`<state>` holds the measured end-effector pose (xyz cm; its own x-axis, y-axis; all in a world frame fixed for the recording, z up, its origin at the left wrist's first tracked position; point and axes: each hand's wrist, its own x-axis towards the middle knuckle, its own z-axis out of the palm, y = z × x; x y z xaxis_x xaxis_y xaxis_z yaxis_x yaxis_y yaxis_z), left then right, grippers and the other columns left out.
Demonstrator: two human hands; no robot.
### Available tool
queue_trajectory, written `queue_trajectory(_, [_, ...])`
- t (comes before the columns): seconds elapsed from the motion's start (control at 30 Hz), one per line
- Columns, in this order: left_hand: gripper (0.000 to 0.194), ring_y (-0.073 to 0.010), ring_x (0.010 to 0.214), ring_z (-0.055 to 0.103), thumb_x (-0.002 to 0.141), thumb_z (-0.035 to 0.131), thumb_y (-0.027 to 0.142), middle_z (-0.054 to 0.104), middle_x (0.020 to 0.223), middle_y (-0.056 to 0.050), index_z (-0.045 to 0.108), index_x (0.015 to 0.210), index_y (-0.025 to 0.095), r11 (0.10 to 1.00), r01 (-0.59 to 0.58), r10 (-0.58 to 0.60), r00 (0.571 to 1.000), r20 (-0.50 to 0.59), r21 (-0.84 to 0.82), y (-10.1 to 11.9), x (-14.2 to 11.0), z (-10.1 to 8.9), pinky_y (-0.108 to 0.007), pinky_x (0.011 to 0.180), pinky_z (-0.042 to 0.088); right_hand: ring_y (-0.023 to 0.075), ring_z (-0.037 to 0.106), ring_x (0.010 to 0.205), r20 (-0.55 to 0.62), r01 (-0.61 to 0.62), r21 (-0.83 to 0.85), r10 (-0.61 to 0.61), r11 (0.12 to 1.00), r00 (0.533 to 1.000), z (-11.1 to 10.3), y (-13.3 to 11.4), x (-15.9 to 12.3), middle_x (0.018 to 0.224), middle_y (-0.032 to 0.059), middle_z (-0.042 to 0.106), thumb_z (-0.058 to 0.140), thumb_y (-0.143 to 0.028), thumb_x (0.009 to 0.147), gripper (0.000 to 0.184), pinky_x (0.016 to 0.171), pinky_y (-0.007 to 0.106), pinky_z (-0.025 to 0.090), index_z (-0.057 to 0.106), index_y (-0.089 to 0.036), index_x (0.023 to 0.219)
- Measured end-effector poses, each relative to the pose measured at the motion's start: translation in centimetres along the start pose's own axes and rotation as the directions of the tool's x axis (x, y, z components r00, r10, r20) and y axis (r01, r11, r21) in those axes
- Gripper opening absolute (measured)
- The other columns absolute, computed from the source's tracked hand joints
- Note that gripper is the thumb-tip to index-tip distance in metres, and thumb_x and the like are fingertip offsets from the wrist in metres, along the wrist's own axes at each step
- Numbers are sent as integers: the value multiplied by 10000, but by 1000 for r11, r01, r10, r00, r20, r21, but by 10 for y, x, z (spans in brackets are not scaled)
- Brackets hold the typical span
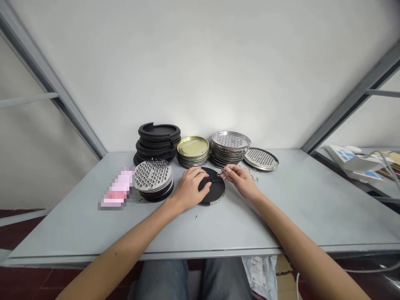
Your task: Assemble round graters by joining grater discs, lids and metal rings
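Observation:
A round black disc [213, 192] with a thin metal rim lies flat in front of me. My left hand [190, 188] rests on its left side, fingers slightly bent and thumb spread. Above the disc's upper right part, my right hand [240, 180] pinches a small metal piece [221, 171], apparently a bent wire hook. Several similar shiny wire hooks [255, 179] lie just beyond that hand, partly hidden by it. Left of my left hand stands a stack topped by a metal grater disc [153, 174] with raised teeth.
Along the wall stand stacks of black plastic rings [158, 131], gold-coloured round lids [193, 146] and perforated metal discs [231, 140]. A perforated disc with a black edge [261, 159] lies farther right. A pixelated pink patch [118, 189] covers something at left. Grey frame bars flank the table [250, 233].

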<state>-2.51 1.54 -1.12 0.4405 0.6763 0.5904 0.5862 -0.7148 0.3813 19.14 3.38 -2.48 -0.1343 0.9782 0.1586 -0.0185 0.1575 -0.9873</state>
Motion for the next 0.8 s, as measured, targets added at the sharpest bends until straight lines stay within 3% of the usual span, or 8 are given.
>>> queue_trajectory(0.1, [141, -230, 1061, 536, 841, 576, 238, 633, 1048, -74, 632, 953, 173, 999, -31, 31, 999, -9, 8, 1, 13, 13, -413, 970, 439, 171, 632, 850, 50, -33, 38, 31, 999, 998, 5, 0, -2, 835, 39, 628, 622, -453, 816, 274, 738, 289, 495, 566, -188, 855])
queue_trajectory(0.23, [133, -212, 1031, 545, 890, 515, 210, 646, 1007, -63, 644, 894, 175, 999, -36, 36, 999, -26, 4, -3, 11, 23, -392, 946, 449, 166, 625, 810, 105, -2, -42, 6, 999, 994, 12, -8, -7, 809, 45, 647, 594, -437, 838, 257, 748, 306, 500, 572, -182, 859])
queue_trajectory(0.33, [149, -205, 1026, 544, 893, 493, 172, 647, 993, -63, 638, 859, 172, 999, -32, 32, 998, -53, 0, -4, 5, 20, -380, 936, 453, 186, 625, 809, 134, 56, -146, -37, 988, 990, 15, -10, -9, 826, 56, 662, 573, -428, 848, 247, 723, 320, 503, 577, -186, 900])
queue_trajectory(0.4, [129, -210, 1023, 542, 874, 510, 157, 642, 987, -67, 631, 835, 170, 1000, -14, 15, 997, -71, 12, -3, 2, 18, -383, 930, 454, 197, 619, 819, 93, 148, -301, -126, 942, 988, 12, -7, -9, 865, 64, 666, 550, -405, 860, 223, 733, 336, 497, 587, -193, 919])
queue_trajectory(0.47, [111, -213, 1015, 542, 856, 527, 151, 639, 980, -69, 628, 813, 170, 1000, 2, -1, 997, -79, 21, -2, 2, 16, -386, 921, 457, 209, 604, 867, 24, 241, -529, -269, 814, 963, 5, -2, -7, 925, 72, 661, 519, -357, 872, 181, 778, 352, 480, 602, -200, 907])
queue_trajectory(0.53, [102, -215, 1001, 545, 844, 540, 151, 639, 970, -71, 630, 800, 170, 999, 19, -16, 996, -86, 26, -2, 1, 16, -389, 910, 462, 222, 592, 891, -10, 228, -723, -339, 652, 941, -7, 3, -4, 952, 74, 657, 486, -311, 877, 169, 803, 367, 465, 614, -205, 910])
queue_trajectory(0.67, [102, -215, 989, 547, 838, 548, 156, 637, 959, -68, 641, 798, 172, 998, 49, -46, 995, -91, 27, -6, 0, 16, -387, 900, 468, 271, 564, 976, -44, 93, -913, -322, 397, 946, -31, 10, 1, 987, 97, 648, 510, -276, 833, 179, 844, 396, 444, 641, -194, 923])
queue_trajectory(0.8, [111, -206, 973, 549, 841, 546, 157, 634, 960, -61, 650, 803, 174, 998, 64, -62, 995, -73, 23, -12, -1, 13, -372, 898, 473, 289, 559, 977, -34, 31, -971, -267, 235, 963, -39, 14, 1, 1046, 126, 632, 540, -271, 806, 232, 851, 401, 444, 654, -169, 979])
